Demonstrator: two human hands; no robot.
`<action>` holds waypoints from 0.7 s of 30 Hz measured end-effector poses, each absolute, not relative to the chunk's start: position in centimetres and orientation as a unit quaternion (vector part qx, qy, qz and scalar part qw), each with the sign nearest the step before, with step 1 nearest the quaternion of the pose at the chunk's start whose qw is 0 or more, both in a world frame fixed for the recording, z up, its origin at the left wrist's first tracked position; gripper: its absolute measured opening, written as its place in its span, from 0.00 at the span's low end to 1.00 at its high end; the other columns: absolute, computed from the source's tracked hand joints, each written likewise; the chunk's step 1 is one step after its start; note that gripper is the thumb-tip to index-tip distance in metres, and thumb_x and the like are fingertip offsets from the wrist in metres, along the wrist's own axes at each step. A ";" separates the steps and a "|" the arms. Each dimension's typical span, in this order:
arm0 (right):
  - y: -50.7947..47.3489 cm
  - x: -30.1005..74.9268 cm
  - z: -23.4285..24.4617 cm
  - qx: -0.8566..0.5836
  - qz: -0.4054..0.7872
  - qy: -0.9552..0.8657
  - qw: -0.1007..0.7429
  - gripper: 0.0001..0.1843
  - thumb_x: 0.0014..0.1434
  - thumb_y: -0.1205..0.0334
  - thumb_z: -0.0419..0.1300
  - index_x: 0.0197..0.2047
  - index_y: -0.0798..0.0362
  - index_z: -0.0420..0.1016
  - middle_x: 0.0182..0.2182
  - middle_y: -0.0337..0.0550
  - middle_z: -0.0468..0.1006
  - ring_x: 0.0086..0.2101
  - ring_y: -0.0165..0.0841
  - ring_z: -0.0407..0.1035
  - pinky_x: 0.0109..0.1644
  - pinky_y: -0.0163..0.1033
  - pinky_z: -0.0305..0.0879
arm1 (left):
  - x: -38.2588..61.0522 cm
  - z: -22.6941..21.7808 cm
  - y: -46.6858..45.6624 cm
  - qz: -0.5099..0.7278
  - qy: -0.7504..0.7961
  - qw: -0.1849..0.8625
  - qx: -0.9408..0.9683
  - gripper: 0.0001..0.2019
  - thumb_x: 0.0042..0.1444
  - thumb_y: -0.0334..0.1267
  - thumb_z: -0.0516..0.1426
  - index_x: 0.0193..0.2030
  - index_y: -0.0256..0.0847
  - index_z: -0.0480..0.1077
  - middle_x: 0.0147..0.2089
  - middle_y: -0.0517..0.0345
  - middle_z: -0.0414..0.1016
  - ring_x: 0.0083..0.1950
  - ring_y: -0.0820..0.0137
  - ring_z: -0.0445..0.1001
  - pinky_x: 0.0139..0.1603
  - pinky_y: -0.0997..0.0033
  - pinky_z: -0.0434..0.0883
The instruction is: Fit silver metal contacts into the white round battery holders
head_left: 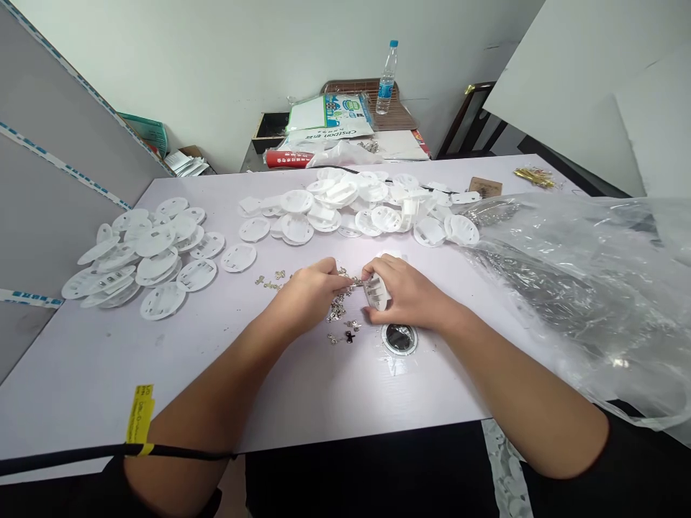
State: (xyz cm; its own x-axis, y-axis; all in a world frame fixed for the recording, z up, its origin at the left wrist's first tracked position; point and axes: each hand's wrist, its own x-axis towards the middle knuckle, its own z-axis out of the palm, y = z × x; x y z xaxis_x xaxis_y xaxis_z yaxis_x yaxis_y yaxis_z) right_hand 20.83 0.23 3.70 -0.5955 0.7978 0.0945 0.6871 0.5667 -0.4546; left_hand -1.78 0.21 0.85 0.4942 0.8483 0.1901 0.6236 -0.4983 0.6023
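My right fingers (372,268) pinch the white disc (376,293), probably light, stiff, best held by its rim; my left fingers (340,282) pinch something metallic (357,283).

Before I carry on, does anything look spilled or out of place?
One dark piece stands out among silvery bits scattered by the left hand; the clear plastic sprawls untidily past the right edge of the table. No damage is evident.

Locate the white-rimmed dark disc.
In the head view, the white-rimmed dark disc lies on the table right of centre, just below the right hand, right of small metal parts.
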 end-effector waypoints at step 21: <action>0.3 20.6 3.1 -0.428 0.198 -0.866 0.169 0.21 0.46 0.65 0.65 0.41 0.49 0.61 0.37 0.42 0.70 0.39 0.39 0.65 0.41 0.42 0.62 | -0.9 -0.2 0.4 0.201 0.436 0.155 0.864 0.23 0.62 0.32 0.48 0.54 0.54 0.79 0.37 0.56 0.73 0.28 0.73 0.64 0.27 0.72 0.54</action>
